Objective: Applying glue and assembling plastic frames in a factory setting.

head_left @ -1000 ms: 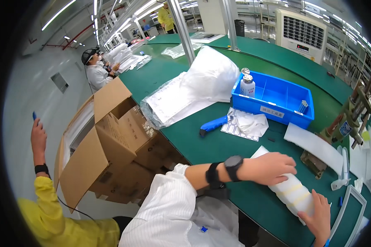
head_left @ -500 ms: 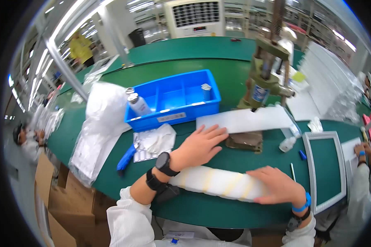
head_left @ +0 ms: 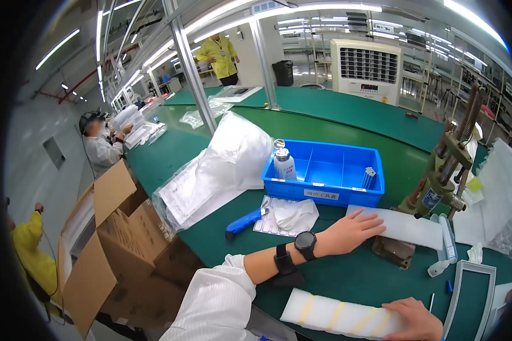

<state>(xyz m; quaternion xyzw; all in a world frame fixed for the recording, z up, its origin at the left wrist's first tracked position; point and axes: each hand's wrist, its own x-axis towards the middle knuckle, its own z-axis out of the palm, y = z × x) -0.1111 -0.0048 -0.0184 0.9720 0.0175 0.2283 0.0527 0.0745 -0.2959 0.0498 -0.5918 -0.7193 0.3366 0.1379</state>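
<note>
A long white foam-wrapped bundle (head_left: 338, 314) with slanting yellowish tape bands lies near the table's front edge. My right hand (head_left: 418, 319) is closed around its right end, thumb on the near side and fingers over the top. Farther back, my left hand (head_left: 351, 232) stretches out palm down with its fingers apart, over the left end of a flat white foam strip (head_left: 412, 227). Whether the fingertips press on the strip, I cannot tell. That strip lies across the base (head_left: 393, 252) of a green hand press (head_left: 435, 184).
A blue divided bin (head_left: 323, 195) holds a pump bottle (head_left: 284, 166) and thin sticks. Left of my arm are a blue-handled cutter (head_left: 244, 223), a crumpled white cloth (head_left: 296, 216) and plastic bags (head_left: 233, 153). Open cartons (head_left: 128, 238) stand beside the table; a grey frame (head_left: 466, 301) lies right.
The view has turned left, so things sit farther right. The wrapped bundle lies nearer the front edge, apart from my left forearm. My left hand stays by the foam strip.
</note>
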